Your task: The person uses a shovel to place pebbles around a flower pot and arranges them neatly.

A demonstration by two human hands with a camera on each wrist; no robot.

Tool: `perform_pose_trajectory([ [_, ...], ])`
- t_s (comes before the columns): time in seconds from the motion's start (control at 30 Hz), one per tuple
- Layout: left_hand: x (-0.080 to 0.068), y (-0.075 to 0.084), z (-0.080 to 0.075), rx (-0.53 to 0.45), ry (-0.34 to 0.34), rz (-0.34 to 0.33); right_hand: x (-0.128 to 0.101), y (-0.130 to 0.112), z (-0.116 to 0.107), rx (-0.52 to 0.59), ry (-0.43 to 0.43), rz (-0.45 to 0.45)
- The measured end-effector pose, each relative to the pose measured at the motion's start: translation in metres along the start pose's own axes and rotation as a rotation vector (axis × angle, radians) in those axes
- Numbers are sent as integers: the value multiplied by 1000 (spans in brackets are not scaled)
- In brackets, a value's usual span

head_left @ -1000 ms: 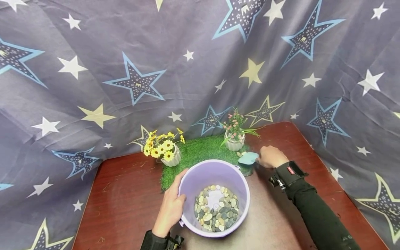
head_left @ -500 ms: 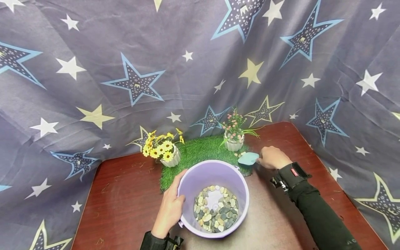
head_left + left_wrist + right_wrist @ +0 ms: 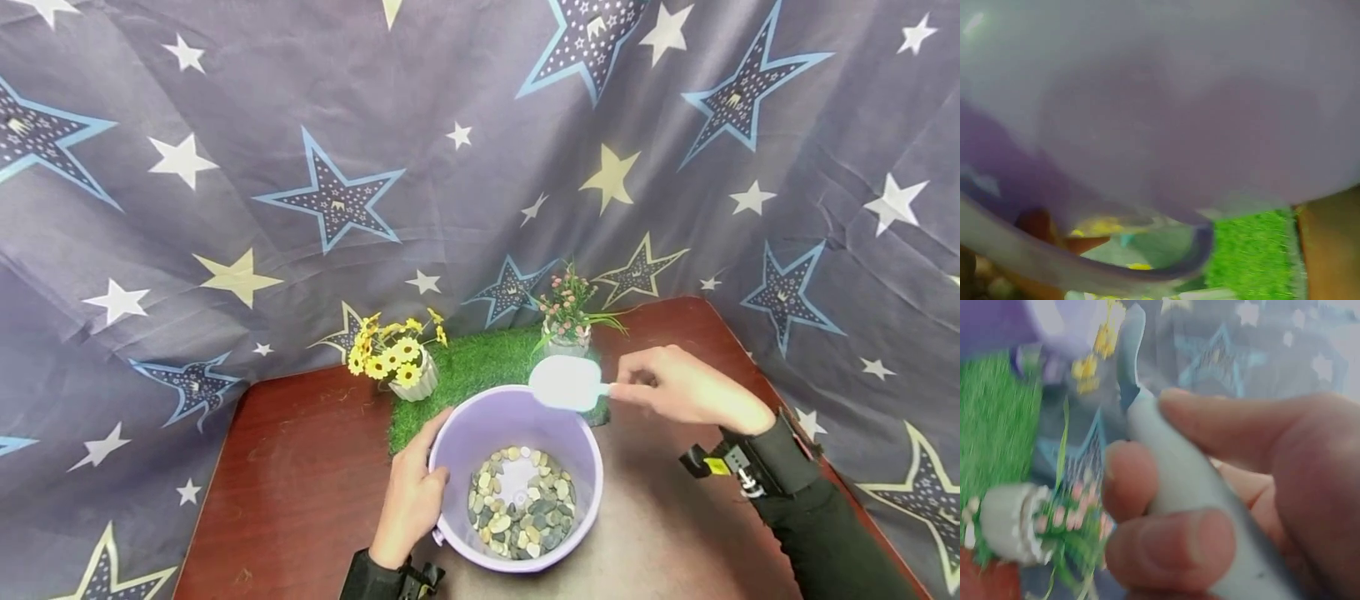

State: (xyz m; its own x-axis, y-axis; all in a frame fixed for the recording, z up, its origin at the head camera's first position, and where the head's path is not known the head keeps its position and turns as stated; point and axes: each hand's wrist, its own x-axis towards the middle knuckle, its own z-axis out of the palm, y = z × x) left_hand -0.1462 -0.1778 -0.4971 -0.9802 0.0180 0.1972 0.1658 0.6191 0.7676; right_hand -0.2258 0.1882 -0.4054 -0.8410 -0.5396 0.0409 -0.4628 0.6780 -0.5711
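The likeliest slip from here, to my eye, is a knock or a spill: the pale blue scoop [image 3: 566, 383] hangs just over the far rim of the lilac bucket [image 3: 457, 433], and the pink-flowered pot [image 3: 567, 329] stands close behind it on the patch of artificial grass [image 3: 480, 360], so a careless swing of the blade could tip that little pot or clip the bucket's edge. I cannot tell whether the scoop carries any pebbles, since its blade shows as a bright, washed-out oval; if it does, tilting it short of the rim would scatter them onto the grass or the dark red table [image 3: 300, 483] rather than among the pebbles [image 3: 521, 500] lying in the bottom of the bucket around a bare patch. The right hand [image 3: 678, 385] has its fingers curled round the scoop's handle, thumb on top, and the right wrist view shows the same close grip [image 3: 1172, 550] with the pink pot [image 3: 1013, 522] beneath. The left hand [image 3: 411, 496] clasps the near-left wall of the bucket, thumb hooked inside the rim and fingers down the outside; should that hold loosen, the bucket could skid on the smooth wood. The yellow-flowered pot [image 3: 397, 362] stands at the grass's left corner, well apart from the scoop.
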Motion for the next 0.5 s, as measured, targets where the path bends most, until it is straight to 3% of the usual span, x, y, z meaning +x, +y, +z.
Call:
perform_pose_trajectory([
  [0.1, 4, 4, -3, 30, 44, 23, -3, -23, 7, -58, 9, -44],
  [0.3, -1, 19, -3, 51, 51, 48, -11, -50, 37, -326, 85, -111],
  [0.5, -11, 53, -5, 197, 121, 212, -14, -61, 65, -544, 202, -175],
])
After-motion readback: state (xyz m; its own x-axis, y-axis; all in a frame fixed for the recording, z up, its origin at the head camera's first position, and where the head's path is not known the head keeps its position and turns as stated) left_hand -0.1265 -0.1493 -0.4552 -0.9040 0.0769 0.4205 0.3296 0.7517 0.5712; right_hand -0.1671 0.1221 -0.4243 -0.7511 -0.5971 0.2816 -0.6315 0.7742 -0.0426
